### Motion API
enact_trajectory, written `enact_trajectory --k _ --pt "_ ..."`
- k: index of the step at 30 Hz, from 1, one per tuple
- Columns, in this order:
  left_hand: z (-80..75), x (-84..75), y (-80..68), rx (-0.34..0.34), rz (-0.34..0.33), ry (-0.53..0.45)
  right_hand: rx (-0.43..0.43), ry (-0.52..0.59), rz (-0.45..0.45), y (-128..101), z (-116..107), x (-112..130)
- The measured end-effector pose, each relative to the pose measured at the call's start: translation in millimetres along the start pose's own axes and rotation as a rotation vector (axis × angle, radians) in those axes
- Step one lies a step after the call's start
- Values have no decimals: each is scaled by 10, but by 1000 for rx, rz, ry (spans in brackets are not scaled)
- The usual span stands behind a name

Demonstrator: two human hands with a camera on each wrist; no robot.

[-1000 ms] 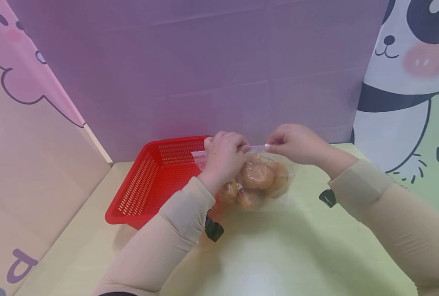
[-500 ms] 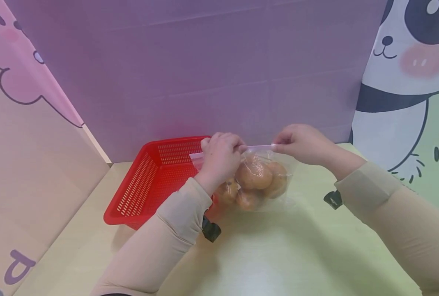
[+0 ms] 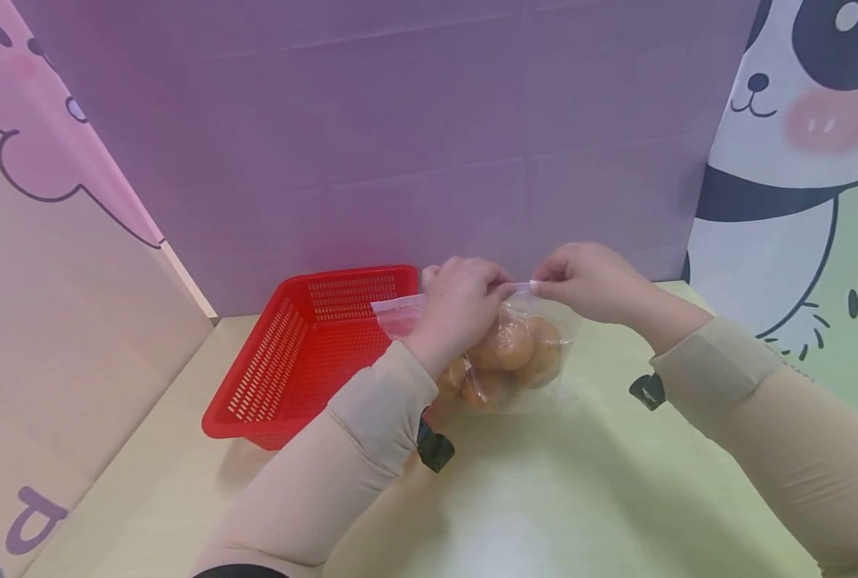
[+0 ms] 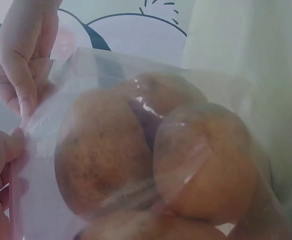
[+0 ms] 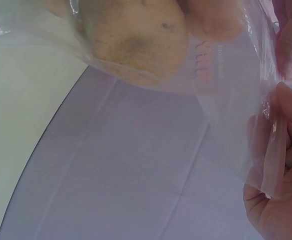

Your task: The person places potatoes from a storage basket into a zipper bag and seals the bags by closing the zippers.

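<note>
A clear zip-top bag (image 3: 569, 353) with a pale pink seal strip stands upright on the table, several potatoes (image 4: 206, 160) inside it. My left hand (image 3: 463, 309) pinches the strip along the top, partly covering the potatoes in the head view. Close by on the right, my right hand (image 3: 591, 281) pinches the strip's right end between thumb and fingers. In the left wrist view, the fingertips of both hands meet the bag's edge almost side by side. Left of my left hand, the strip's free end (image 3: 392, 303) overlaps the red basket.
A red plastic basket (image 3: 244, 377) with slotted sides sits left of the bag, its inside bare where visible. Behind stands a purple backdrop (image 3: 429, 144). Side panels with cartoon prints, a panda (image 3: 768, 257) among them, flank the pale table (image 3: 530, 498).
My left hand has slid right along the seal strip toward my right hand, uncovering more of the strip's left end. My right hand has shifted slightly right and still pinches the corner.
</note>
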State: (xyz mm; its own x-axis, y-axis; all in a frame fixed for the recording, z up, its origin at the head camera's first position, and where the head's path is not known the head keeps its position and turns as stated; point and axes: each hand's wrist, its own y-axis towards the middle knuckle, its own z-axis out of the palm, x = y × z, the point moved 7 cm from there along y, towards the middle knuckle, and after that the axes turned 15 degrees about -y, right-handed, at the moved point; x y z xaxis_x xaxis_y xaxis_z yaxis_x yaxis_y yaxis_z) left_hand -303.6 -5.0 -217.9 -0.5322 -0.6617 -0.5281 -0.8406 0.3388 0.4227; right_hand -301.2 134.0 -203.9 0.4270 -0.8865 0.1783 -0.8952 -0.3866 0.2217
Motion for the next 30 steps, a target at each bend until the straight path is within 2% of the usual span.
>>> enact_trajectory --k 9,20,30 --pt "19 -46 7 -7 13 62 -8 -12 -4 -8 4 25" --pt "14 -31 -9 -24 2 49 -5 -5 -19 -19 -1 -8" --pt "6 -9 -11 -30 4 42 -33 2 0 -91 -26 -139"
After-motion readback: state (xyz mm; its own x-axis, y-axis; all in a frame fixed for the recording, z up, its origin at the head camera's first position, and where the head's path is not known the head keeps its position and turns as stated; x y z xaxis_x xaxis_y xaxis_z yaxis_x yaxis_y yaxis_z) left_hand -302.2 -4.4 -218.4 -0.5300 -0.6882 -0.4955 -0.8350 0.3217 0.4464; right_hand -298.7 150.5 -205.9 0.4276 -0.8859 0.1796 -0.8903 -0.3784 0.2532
